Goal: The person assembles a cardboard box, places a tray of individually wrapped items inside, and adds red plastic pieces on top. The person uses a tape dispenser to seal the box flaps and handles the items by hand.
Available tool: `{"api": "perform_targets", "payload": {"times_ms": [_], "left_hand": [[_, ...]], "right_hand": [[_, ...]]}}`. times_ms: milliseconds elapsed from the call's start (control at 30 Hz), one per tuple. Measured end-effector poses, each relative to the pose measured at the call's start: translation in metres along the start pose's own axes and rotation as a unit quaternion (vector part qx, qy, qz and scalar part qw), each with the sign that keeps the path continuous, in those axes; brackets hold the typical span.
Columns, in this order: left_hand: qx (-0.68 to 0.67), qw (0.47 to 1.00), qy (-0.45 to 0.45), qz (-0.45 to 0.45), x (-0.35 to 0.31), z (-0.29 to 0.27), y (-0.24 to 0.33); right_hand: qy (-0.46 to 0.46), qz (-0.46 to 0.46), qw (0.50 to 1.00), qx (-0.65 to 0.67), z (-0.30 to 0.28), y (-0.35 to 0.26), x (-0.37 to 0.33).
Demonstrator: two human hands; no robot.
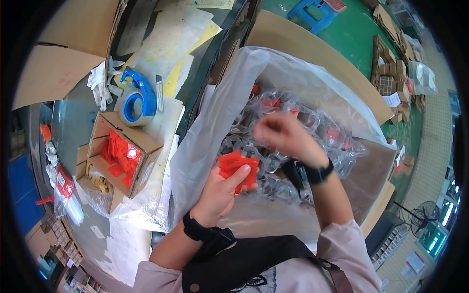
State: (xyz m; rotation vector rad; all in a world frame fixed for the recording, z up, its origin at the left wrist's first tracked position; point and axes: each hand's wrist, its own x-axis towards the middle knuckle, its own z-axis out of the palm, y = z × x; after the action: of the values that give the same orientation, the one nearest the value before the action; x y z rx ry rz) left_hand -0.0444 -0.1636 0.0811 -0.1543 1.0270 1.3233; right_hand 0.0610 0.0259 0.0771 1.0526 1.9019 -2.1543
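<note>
Red flat pieces (238, 168) sit pinched in the closed left hand (221, 191) above the plastic-lined carton (312, 53), while the blurred right hand (283, 136), its grip unreadable, reaches among clear-wrapped parts (337, 141), apparently mid-gathering, needing one more clean pick.

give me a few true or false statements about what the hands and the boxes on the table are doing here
1. The left hand holds a stack of red pieces. True.
2. The right hand rests on the blue tape dispenser. False: it is blurred above the clear plastic bag.
3. The small cardboard box holds red pieces. True.
4. Both wrists are bare. False: each wears a black band.
</note>
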Motion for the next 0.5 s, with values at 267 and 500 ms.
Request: {"api": "perform_targets", "payload": {"times_ms": [267, 500], "left_hand": [[0.006, 0.999, 0.036, 0.015, 0.004, -0.002, -0.003], [0.021, 0.997, 0.072, 0.000, 0.001, 0.004, -0.004]], "right_hand": [[0.131, -0.069, 0.989, -0.001, 0.015, 0.010, -0.037], [0.197, -0.175, 0.897, -0.354, 0.027, 0.076, 0.058]]}}
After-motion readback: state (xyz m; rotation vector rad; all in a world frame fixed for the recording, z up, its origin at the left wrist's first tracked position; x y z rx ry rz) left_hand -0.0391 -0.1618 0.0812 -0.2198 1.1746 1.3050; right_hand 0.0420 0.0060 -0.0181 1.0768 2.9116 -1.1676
